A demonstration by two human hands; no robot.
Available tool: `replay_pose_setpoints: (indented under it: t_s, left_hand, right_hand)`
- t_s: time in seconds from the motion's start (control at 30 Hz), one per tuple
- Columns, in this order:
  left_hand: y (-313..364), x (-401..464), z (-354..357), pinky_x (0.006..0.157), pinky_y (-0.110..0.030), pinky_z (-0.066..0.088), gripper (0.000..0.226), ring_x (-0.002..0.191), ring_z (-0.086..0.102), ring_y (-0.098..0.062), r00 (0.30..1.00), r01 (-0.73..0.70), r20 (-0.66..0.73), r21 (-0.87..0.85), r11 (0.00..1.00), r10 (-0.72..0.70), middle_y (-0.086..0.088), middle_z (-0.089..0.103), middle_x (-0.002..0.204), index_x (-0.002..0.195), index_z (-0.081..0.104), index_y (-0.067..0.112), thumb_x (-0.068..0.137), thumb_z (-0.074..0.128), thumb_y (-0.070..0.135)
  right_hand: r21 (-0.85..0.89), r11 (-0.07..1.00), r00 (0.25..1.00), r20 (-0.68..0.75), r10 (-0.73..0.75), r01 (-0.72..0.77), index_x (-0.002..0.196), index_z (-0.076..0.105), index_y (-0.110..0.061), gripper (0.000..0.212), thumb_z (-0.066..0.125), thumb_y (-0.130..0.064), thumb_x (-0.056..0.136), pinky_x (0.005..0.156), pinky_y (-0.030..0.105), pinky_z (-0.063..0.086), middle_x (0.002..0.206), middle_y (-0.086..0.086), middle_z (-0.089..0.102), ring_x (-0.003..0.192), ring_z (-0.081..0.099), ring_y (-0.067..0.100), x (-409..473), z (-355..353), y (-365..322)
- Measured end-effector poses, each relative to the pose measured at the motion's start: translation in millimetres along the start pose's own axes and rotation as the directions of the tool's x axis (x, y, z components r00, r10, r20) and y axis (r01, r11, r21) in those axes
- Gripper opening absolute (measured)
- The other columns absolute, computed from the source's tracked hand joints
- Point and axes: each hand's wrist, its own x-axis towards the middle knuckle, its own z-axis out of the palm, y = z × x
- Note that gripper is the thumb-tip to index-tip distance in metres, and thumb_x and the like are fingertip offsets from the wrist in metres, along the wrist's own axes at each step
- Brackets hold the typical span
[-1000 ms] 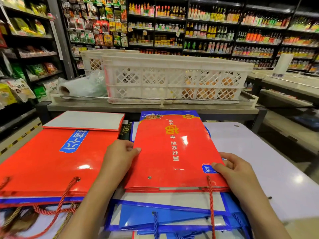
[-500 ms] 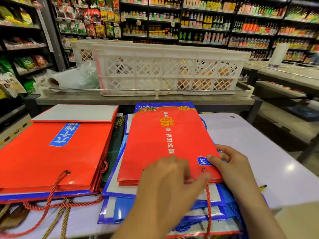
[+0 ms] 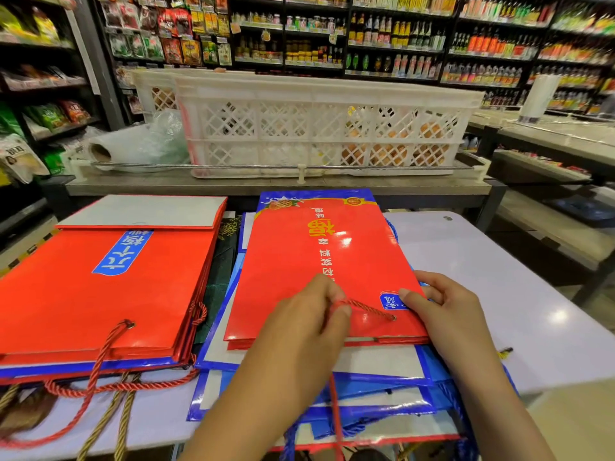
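Observation:
A flat red gift bag (image 3: pixel 319 261) with yellow and white lettering lies on top of a pile of blue-edged bags (image 3: pixel 376 387) on a white table (image 3: pixel 492 281). My left hand (image 3: pixel 309 321) lies over the bag's near edge and pinches its red rope handle (image 3: pixel 369 309) between thumb and fingers. My right hand (image 3: pixel 446 307) holds the bag's near right corner, thumb on top by a small blue label, fingers under the edge.
A second stack of red bags (image 3: pixel 109 287) with red and gold rope handles lies to the left. Behind the table a counter carries white lattice crates (image 3: pixel 319 124) and a roll of plastic bags (image 3: pixel 126 146). Shop shelves of bottles and packets fill the background.
My left hand moved from the bag's left edge across to its near edge and took hold of the rope handle, pulling it up onto the bag. The right hand stayed at the corner.

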Motion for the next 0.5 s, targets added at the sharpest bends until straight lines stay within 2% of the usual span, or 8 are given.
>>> replay_pose_setpoints:
  t_s: [0.07,0.13,0.2,0.23,0.3,0.37,0.43,0.5]
  left_hand:
    - [-4,5,-11,0.058,-0.032,0.038,0.017,0.055,0.042,-0.011,0.999,0.035,-0.016,-0.115,0.993,-0.037,0.006,0.047,0.056,0.077,0.055,0.021,0.093,0.054,0.025]
    - [-5,6,-19,0.056,-0.028,0.036,0.017,0.054,0.041,-0.009,0.999,0.035,-0.019,-0.150,0.988,-0.038,0.006,0.044,0.056,0.075,0.060,0.020,0.091,0.057,0.026]
    - [-6,9,-23,0.054,-0.023,0.034,0.016,0.055,0.039,-0.007,0.999,0.014,-0.027,-0.182,0.983,-0.020,0.005,0.043,0.057,0.075,0.064,0.020,0.089,0.059,0.026]
    - [-6,11,-24,0.054,-0.021,0.034,0.016,0.057,0.041,-0.006,0.999,0.001,-0.038,-0.194,0.981,-0.009,0.002,0.045,0.059,0.074,0.065,0.021,0.089,0.061,0.025]
    - [-5,15,-23,0.056,-0.020,0.036,0.016,0.061,0.045,-0.008,0.998,-0.022,-0.055,-0.215,0.976,0.010,-0.009,0.051,0.063,0.074,0.067,0.023,0.089,0.065,0.029]
    - [-2,20,-21,0.053,-0.019,0.035,0.014,0.057,0.044,-0.007,0.997,-0.035,-0.070,-0.234,0.972,0.020,-0.017,0.054,0.066,0.076,0.069,0.022,0.088,0.065,0.030]
    - [0,22,-22,0.047,-0.014,0.030,0.013,0.048,0.038,-0.003,0.996,-0.028,-0.093,-0.251,0.968,0.005,-0.010,0.051,0.059,0.076,0.070,0.019,0.088,0.065,0.023]
    - [0,22,-25,0.045,-0.012,0.030,0.012,0.045,0.037,-0.001,0.994,-0.008,-0.104,-0.271,0.963,-0.021,0.003,0.048,0.056,0.075,0.070,0.019,0.086,0.066,0.021]
  right_hand:
    - [-0.028,0.999,0.999,-0.025,-0.021,0.020,0.110,0.063,-0.021,0.022,0.065,-0.019,0.089,0.044,0.010,0.045,0.093,-0.001,0.069,0.065,0.068,0.010,-1,1,-1]
    - [-0.246,0.964,0.985,-0.115,-0.131,0.100,0.116,0.061,-0.019,0.029,0.066,-0.020,0.088,0.054,0.004,0.043,0.110,0.000,0.061,0.078,0.062,0.007,-5,4,-2]
    - [-0.566,0.766,0.890,-0.120,-0.440,0.303,0.120,0.058,-0.019,0.033,0.064,-0.025,0.088,0.080,0.011,0.039,0.121,-0.001,0.054,0.101,0.049,0.006,-11,8,-10]
    - [-0.605,0.689,0.841,-0.058,-0.538,0.399,0.121,0.058,-0.022,0.032,0.060,-0.030,0.091,0.088,0.018,0.036,0.121,-0.004,0.055,0.107,0.046,0.006,-15,10,-16]
    - [-0.455,0.728,0.850,0.145,-0.507,0.512,0.124,0.053,-0.036,0.035,0.049,-0.042,0.090,0.087,0.014,0.038,0.113,-0.023,0.059,0.106,0.050,-0.003,-26,17,-32]
    - [-0.232,0.837,0.845,0.351,-0.403,0.496,0.115,0.051,-0.048,0.026,0.046,-0.047,0.090,0.075,0.009,0.043,0.097,-0.025,0.064,0.094,0.058,-0.004,-35,27,-43]
    - [-0.168,0.826,0.807,0.386,-0.447,0.538,0.100,0.061,-0.042,0.014,0.048,-0.043,0.095,0.064,0.015,0.044,0.083,-0.014,0.065,0.075,0.059,0.002,-37,35,-45]
    - [-0.151,0.829,0.825,0.299,-0.480,0.538,0.086,0.063,-0.031,0.019,0.049,-0.039,0.097,0.059,0.023,0.043,0.074,-0.005,0.061,0.064,0.053,0.007,-35,38,-43]
